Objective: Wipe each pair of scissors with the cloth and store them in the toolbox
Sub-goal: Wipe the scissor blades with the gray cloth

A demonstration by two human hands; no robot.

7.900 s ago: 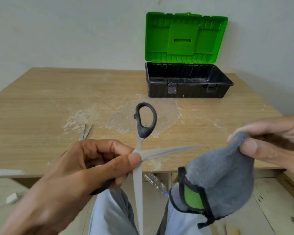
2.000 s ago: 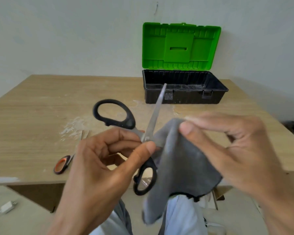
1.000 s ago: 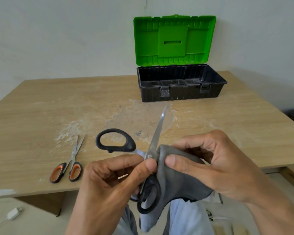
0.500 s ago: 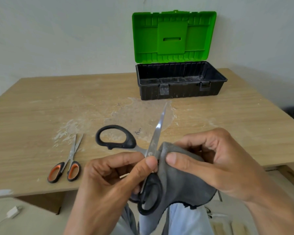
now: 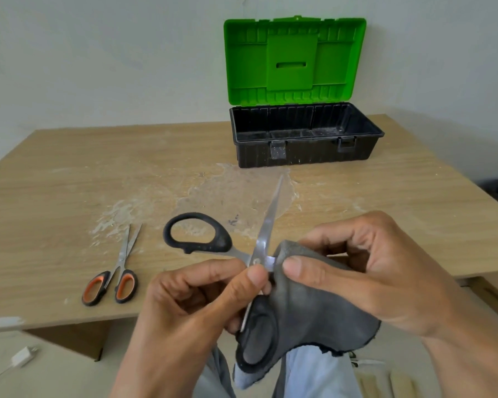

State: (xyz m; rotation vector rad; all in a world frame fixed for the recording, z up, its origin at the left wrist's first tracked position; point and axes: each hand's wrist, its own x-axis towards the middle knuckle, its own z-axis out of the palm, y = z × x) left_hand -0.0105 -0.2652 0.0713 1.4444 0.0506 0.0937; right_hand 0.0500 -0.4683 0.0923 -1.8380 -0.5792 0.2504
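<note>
Where the toolbox sits, the table: flat top of pale wood grain, with a whitish, flaky, scuffed patch in the middle.
Toolbox: at the far side of the table by the wall; a long ribbed tub of black plastic with two front latches. Its green lid stands upright, and only bare black floor and walls show inside.
Right hand: fingers curled, thumb and fingers pinching the cloth round one blade just beside the pivot.
Left hand: fingers curled, thumb and forefinger pinching the black-handled scissors at the pivot.
Cloth: grey, soft and fuzzy, with a dark stitched edge; it hangs from the right hand below the table's near edge.
Black-handled scissors: held in the air over the near edge, spread wide. One steel blade points up toward the toolbox and the other is wrapped in the cloth. One matte loop juts left; the other hangs against the cloth.
Orange-handled scissors: smaller, lying flat on the table left of the hands and apart from them, blades slightly parted and pointing away.
</note>
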